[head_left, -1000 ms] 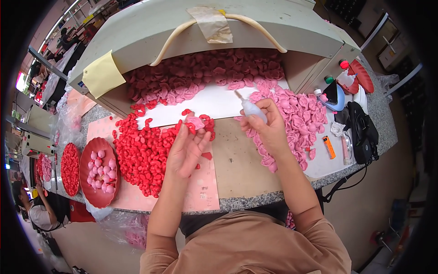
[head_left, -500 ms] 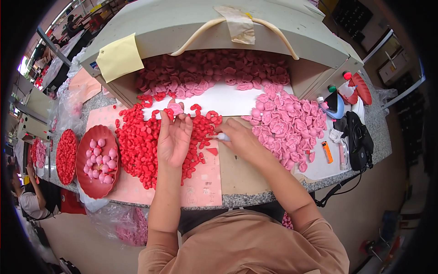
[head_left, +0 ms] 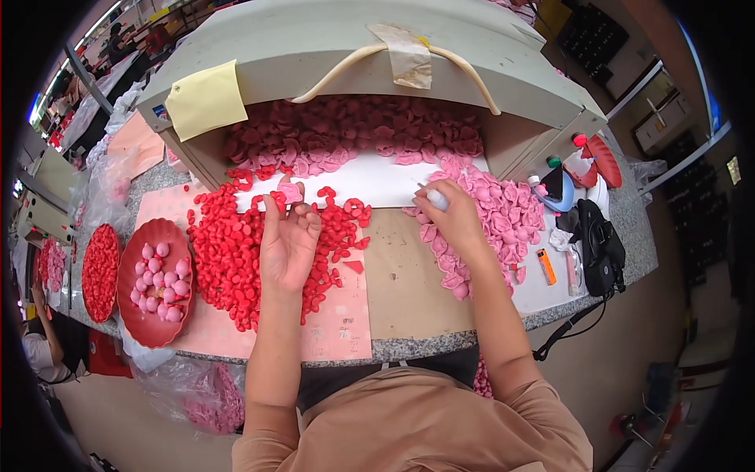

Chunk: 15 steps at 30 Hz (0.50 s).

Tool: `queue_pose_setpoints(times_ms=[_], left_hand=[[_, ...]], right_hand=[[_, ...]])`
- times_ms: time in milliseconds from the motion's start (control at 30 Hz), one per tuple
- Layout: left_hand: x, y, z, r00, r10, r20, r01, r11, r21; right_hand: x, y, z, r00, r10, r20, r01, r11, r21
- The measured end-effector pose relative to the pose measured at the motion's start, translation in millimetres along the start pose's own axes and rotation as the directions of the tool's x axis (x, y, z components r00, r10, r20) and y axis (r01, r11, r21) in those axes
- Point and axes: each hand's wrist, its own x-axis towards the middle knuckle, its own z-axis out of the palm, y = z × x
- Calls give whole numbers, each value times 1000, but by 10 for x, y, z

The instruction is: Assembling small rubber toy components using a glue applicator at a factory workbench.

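My left hand (head_left: 289,252) is palm up over the heap of small red pieces (head_left: 228,259). Its thumb and fingertips pinch a pink shell-shaped piece (head_left: 290,192). A small white squeeze bottle with a thin nozzle (head_left: 437,200) is gripped in my right hand (head_left: 460,224), its tip pointing up and to the left. That hand hovers at the left edge of a pile of pink petal-like shells (head_left: 503,216). More such shells (head_left: 377,130) fill the back of the grey hood.
A grey hood (head_left: 330,59) overhangs the table's far side. On the left are a scalloped red dish (head_left: 153,334) of pink balls and an oval dish of red pieces (head_left: 101,271). An orange box (head_left: 546,267) and a black bag (head_left: 602,248) lie on the right.
My right hand has moved right and slightly up with the bottle, from beside the red pieces to the pink shells. My left hand still holds the pink piece.
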Motion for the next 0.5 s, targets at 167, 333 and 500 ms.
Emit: queue_pose_setpoints(times_ms=[167,333,500], left_hand=[[10,13,-30,1000,-6,13,6,1000,-5],[24,57,-27,1000,14,-7,-14,999,33],[18,63,-27,1000,3,20,-3,1000,16]], right_hand=[[27,-2,104,967,-222,127,255,801,-541],[-22,-75,152,976,-172,131,214,865,-455],[-101,7,243,980,-193,57,183,741,-646]])
